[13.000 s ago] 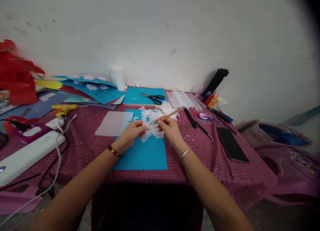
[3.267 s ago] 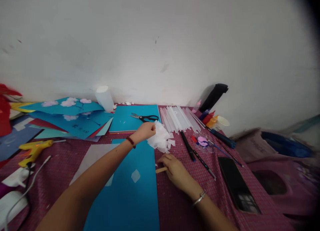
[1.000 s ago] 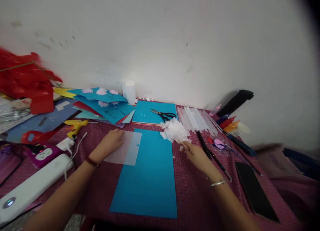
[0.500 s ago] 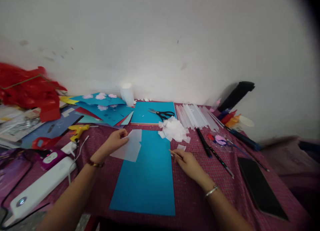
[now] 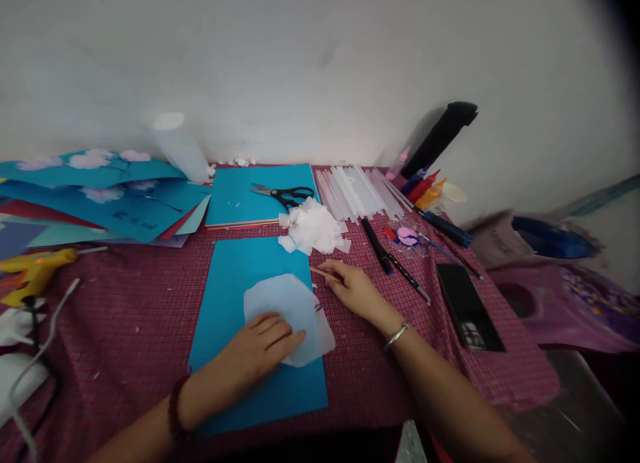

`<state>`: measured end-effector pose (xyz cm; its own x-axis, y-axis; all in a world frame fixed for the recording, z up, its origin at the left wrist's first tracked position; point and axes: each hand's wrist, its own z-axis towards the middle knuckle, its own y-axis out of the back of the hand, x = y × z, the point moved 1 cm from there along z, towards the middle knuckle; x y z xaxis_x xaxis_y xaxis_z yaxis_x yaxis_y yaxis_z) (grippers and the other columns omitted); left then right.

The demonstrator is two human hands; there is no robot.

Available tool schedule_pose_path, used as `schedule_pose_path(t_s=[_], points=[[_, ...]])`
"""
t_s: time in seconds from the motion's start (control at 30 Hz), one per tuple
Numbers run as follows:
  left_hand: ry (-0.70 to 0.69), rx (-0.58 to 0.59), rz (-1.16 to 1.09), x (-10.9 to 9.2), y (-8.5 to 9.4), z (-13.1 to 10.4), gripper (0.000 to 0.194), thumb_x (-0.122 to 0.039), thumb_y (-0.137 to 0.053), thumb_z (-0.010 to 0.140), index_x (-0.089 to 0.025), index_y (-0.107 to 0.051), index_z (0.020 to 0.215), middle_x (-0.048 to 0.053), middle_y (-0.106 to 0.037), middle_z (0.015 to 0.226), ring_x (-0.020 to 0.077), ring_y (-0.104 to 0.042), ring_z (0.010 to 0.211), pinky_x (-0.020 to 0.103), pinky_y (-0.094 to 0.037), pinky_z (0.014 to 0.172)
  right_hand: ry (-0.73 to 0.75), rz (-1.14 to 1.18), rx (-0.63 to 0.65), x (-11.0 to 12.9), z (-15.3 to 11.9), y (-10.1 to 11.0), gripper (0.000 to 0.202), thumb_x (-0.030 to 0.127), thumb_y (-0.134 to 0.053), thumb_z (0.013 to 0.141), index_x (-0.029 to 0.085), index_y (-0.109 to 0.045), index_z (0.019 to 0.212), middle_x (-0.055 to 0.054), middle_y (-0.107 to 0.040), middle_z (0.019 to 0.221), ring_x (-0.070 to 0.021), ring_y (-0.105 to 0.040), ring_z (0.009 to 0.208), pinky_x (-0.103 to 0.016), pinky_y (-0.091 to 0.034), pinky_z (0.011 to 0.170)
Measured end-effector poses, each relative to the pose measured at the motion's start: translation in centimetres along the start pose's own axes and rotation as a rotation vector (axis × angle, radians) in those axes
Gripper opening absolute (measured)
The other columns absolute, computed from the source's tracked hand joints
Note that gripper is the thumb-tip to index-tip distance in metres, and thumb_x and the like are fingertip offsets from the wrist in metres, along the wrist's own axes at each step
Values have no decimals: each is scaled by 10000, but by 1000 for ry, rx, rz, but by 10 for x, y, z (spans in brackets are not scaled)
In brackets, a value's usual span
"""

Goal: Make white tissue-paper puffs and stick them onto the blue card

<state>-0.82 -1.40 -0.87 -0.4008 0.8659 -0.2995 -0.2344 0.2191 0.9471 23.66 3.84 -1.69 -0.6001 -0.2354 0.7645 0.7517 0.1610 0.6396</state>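
A blue sheet (image 5: 225,276) lies on the checked tablecloth. On its middle and right edge rests thin white translucent paper (image 5: 280,291), with my left hand (image 5: 270,346) laid over its lower left part, palm down, fingers loosely spread. Just right of the blue sheet, my right hand (image 5: 353,288) pinches a thin wooden stick (image 5: 323,272) between thumb and fingers, its tip pointing left. Above it sits a pile of small white paper pieces (image 5: 315,226). Black scissors (image 5: 285,193) lie on a stack of blue sheets (image 5: 235,203) behind.
White glue sticks (image 5: 357,189), a black marker (image 5: 376,244), a pen (image 5: 409,279) and a dark phone (image 5: 470,306) are on the right. At the left are a yellow glue gun (image 5: 37,269), decorated blue papers (image 5: 125,213) and a white cable (image 5: 50,333).
The view has shifted right. My left hand has moved right and down with the thin paper, which now lies on the blue sheet under it. My right hand still pinches the stick.
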Motion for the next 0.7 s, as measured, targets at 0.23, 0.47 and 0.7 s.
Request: schedule_pose_path(t_s=[0.23, 0.47, 0.7], points=[[122, -116, -173, 17, 0, -17, 146, -61, -493, 814, -202, -520, 844, 54, -582, 1145, 206, -493, 1143, 418, -372, 1040, -17, -111, 61, -2, 3, -5, 254, 158, -467, 888, 213, -625, 1078, -45, -679, 980, -174, -620, 866, -281, -460, 769], [210, 18, -224, 26, 8, -16, 746, -52, -573, 703, -233, -313, 1378, 95, -527, 1261, 250, -472, 1160, 417, -415, 976, -23, -54, -40, -13, 3, 4, 257, 147, -481, 876, 199, -601, 1097, -41, -669, 994, -160, -615, 871, -280, -458, 793], [138, 61, -315, 25, 15, -8, 156, -87, -501, 814, -204, -604, 803, 39, -583, 1080, 195, -517, 1051, 335, -405, 914, 61, -149, -20, -1, 0, 3, 258, 139, -511, 841, 202, -608, 1072, -16, -668, 912, -153, -595, 781, -266, -432, 718]])
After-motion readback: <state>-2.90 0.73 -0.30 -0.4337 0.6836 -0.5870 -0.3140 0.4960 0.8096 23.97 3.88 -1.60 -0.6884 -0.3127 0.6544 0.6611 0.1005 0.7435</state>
